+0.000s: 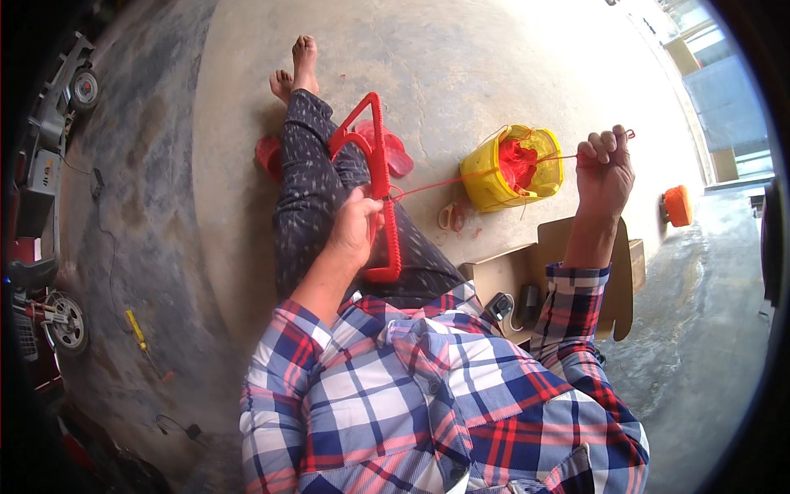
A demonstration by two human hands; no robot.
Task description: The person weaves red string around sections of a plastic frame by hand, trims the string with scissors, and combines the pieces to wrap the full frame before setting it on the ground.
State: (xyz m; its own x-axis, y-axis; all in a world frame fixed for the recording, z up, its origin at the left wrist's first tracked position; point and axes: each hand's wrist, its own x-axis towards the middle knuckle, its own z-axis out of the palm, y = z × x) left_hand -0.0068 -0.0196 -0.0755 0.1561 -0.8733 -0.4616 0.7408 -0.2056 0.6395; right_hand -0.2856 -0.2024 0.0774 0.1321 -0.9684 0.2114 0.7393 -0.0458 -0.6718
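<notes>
My left hand (355,228) is closed round a red frame (379,165) that looks wrapped in red cord and stands above my lap. From the frame a thin red cord (432,186) runs taut to the right. Raised at the right, my right hand (606,169) grips that cord in closed fingers, with a small looped end sticking out past them. Behind the cord a yellow bucket (477,183) stands on the floor, holding a heap of red cord (518,165). Scissors (447,216) lie beside the bucket.
An open cardboard box (502,276) with small dark devices is by my right side. Red slippers (398,152) lie by my legs. An orange object (677,206) stands farther right. At the left are wheeled vehicles (70,321) and a yellow-handled tool (137,332).
</notes>
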